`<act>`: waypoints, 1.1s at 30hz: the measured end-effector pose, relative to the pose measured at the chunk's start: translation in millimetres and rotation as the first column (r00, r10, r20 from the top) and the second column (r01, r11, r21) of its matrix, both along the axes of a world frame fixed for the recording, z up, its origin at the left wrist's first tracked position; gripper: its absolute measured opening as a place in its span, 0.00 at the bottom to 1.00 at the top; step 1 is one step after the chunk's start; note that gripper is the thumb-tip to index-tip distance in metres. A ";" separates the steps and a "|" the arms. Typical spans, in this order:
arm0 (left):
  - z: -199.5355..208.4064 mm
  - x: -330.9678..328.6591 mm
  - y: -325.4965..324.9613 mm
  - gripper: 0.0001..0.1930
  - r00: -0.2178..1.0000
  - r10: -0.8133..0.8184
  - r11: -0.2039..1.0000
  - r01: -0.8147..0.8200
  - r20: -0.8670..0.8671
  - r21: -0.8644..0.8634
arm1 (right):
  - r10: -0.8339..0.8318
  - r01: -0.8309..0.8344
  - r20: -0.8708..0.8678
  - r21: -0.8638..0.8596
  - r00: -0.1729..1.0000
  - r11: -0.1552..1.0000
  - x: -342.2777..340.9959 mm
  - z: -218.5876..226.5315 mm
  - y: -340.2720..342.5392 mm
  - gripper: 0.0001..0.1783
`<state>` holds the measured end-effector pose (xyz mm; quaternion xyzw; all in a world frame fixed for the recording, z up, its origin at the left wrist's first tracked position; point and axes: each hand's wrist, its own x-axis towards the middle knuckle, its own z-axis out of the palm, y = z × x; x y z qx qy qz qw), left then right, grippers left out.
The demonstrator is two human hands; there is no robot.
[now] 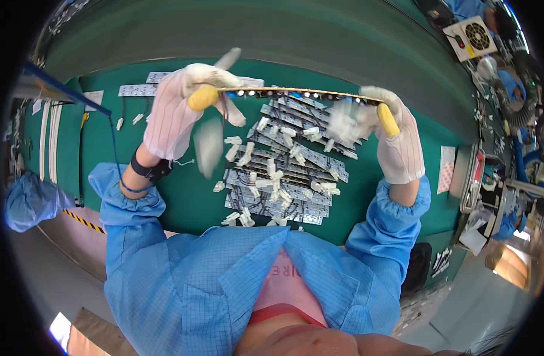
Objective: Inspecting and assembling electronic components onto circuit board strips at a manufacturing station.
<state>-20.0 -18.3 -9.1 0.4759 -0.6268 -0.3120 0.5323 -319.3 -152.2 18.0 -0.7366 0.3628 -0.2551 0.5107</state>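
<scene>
A long thin LED circuit board strip [301,91] is held up level and seen nearly edge-on, with small parts along its lower face. My left hand [180,107], in a white striped glove with a yellow thumb cover, grips its left end. At the right end my right hand [401,142], gloved the same way, pinches the strip. White connectors hang near each end on wires: a left one [209,148] and a right cluster [345,121], both smeared by motion. Below lies a pile of similar LED strips [316,163] with black wires and several white plugs [275,175].
Everything rests on a green mat [189,204]. More strips [135,90] lie at the far left. A blue cord runs down to my left wrist from a blue bar [76,95]. On the right stand a fan unit [473,37], a printed sheet [446,169] and a rack of parts [479,172].
</scene>
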 end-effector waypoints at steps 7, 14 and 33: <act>-20.9 6.1 1.3 0.07 0.837 0.385 0.914 -0.405 0.389 -0.034 | 0.046 -0.052 0.150 0.033 0.988 0.998 -15.0 -7.5 6.8 0.34; -4.5 -2.9 -0.4 0.15 0.863 0.349 0.916 -0.396 0.365 0.060 | 0.238 -0.252 0.197 0.051 0.951 0.966 -14.7 -11.6 0.7 0.19; -16.9 50.0 14.1 0.12 0.951 0.299 0.949 -0.287 -0.080 0.130 | 0.144 -0.150 0.067 0.104 0.987 0.983 8.3 -14.7 16.2 0.36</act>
